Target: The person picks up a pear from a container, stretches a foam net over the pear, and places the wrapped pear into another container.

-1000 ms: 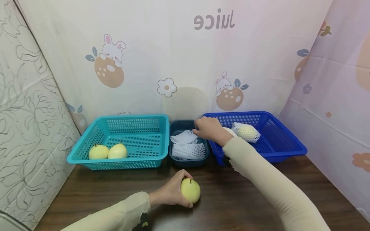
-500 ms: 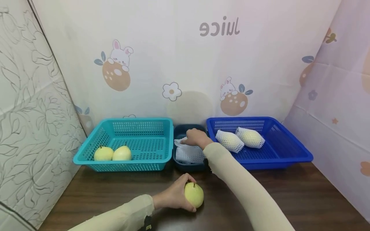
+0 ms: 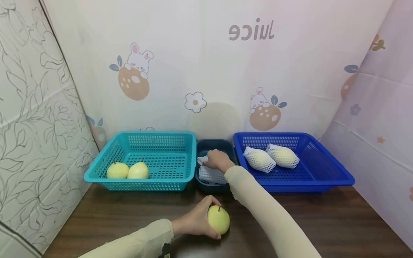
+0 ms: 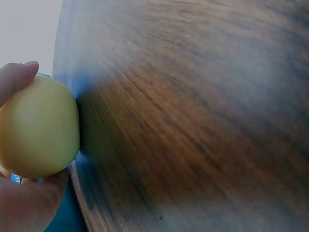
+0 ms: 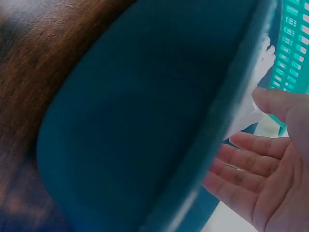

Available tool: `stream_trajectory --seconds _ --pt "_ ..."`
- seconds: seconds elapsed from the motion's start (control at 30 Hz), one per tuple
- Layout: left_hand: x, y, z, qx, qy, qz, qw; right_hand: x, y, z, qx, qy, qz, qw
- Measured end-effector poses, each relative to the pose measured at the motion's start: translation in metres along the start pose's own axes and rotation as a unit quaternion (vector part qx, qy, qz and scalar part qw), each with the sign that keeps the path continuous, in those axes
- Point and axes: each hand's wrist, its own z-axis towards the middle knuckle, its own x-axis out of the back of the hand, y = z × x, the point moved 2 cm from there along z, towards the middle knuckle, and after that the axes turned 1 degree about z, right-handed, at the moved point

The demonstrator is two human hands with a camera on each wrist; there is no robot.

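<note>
On the table, my left hand (image 3: pixel 197 219) grips a yellow-green pear (image 3: pixel 218 219), fingers over its far side and thumb at its near side. In the left wrist view the pear (image 4: pixel 41 126) sits against the wood. My right hand (image 3: pixel 219 159) reaches down into a small dark teal bin (image 3: pixel 215 144) holding white foam net sleeves (image 3: pixel 211 174). In the right wrist view, thumb and fingers of the right hand (image 5: pixel 275 159) are spread apart around a foam net sleeve (image 5: pixel 247 112), behind the bin's rim.
A turquoise basket (image 3: pixel 140 185) at left holds two bare pears (image 3: pixel 138 170). At right, a blue basket (image 3: pixel 317 179) contains two pears in foam nets (image 3: pixel 259 159). Both flank the small bin at the back of the brown table (image 3: pixel 129 211), before a printed curtain.
My right hand has moved left and down from the blue basket's edge to the foam nets in the bin. The left hand keeps hold of its pear; the whole view has shifted slightly.
</note>
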Motion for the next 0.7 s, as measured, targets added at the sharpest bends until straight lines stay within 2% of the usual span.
stream_trajectory --seconds 0.37,0.53,0.7 --pt "-0.001 0.004 -0.001 -0.002 0.005 -0.003 1.0 -0.003 0.005 0.005 -0.002 -0.003 0.034 0.999" --pt "-0.002 0.002 -0.001 -0.005 0.011 0.004 0.9999 0.0 0.009 0.007 0.006 0.053 0.03 0.998" --pt "-0.001 0.001 -0.002 -0.013 0.016 0.007 0.9997 0.019 0.012 0.004 0.008 0.105 0.016 0.994"
